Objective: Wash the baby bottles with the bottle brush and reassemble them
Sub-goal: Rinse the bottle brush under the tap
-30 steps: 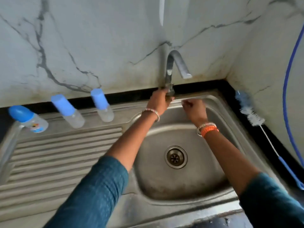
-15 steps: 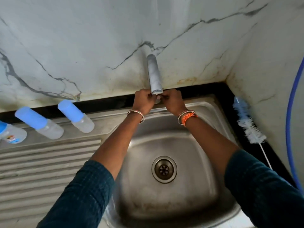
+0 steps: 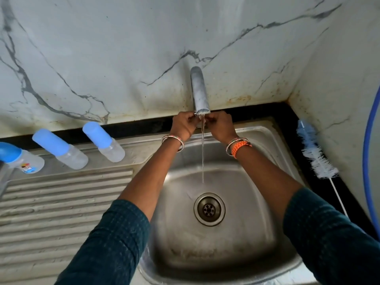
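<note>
Both hands up at tap base, under spout mouth. Left hand [image 3: 183, 125] w/ fingers curled in toward tap; right hand [image 3: 222, 125] same, curled from other side. Knuckles nearly meeting, fingertips hidden behind spout end, so can't tell if gripping a knob or just pressed against it. Bangles on both wrists, orange thread band on right one. Dark teal sleeves pushed up forearms.

Tap [image 3: 199, 91] pointing straight out over basin, thin water stream [image 3: 203, 153] falling btwn the two wrists, landing just behind drain [image 3: 209, 209]. Steel sink [image 3: 273, 145] w/ ribbed drainboard [image 3: 61, 202] on left.

3 baby bottles standing along back ledge of drainboard, all capped, well apart from hands: printed bottle [image 3: 24, 161] at far left edge w/ darker blue cap, partly cut off; middle bottle [image 3: 61, 150] clear w/ light blue cap; nearest bottle [image 3: 104, 142] same, closest to basin. All assembled, untouched.

Bottle brush [image 3: 314, 153] lying on black counter strip right of sink, bristle head toward back wall, thin white handle running toward viewer. Blue hose [image 3: 368, 145] curving down right wall beside it. Marbled wall [image 3: 102, 58] behind.
</note>
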{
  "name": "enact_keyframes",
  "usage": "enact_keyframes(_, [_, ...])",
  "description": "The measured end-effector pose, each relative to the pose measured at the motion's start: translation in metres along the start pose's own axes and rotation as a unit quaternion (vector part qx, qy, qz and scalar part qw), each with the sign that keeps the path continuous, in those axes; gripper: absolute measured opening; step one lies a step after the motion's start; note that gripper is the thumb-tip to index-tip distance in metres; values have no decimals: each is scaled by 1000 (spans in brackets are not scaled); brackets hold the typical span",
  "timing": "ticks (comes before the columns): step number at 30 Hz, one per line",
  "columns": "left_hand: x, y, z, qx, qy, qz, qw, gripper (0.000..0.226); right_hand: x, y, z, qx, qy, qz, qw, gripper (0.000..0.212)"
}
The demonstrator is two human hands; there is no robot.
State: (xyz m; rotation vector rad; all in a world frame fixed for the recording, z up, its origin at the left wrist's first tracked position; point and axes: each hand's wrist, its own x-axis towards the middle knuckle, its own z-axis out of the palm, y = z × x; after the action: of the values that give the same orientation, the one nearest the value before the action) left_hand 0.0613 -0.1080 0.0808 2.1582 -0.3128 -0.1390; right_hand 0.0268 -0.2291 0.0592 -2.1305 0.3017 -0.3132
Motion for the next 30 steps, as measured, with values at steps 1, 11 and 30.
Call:
enact_keyframes(1, [0, -9, -1, -29, -2, -3, 1000, 17, -3, 4, -1, 3, 3, 12, 1000, 21])
enact_keyframes(11, [-140, -10, 58, -119, 229, -70, 964, 15, -157, 94, -99, -313, 186, 63, 929, 25])
enact_keyframes(30, [-143, -27, 84, -335, -104, -141, 926, 29, -147, 67, -71, -31, 109, 16, 993, 13])
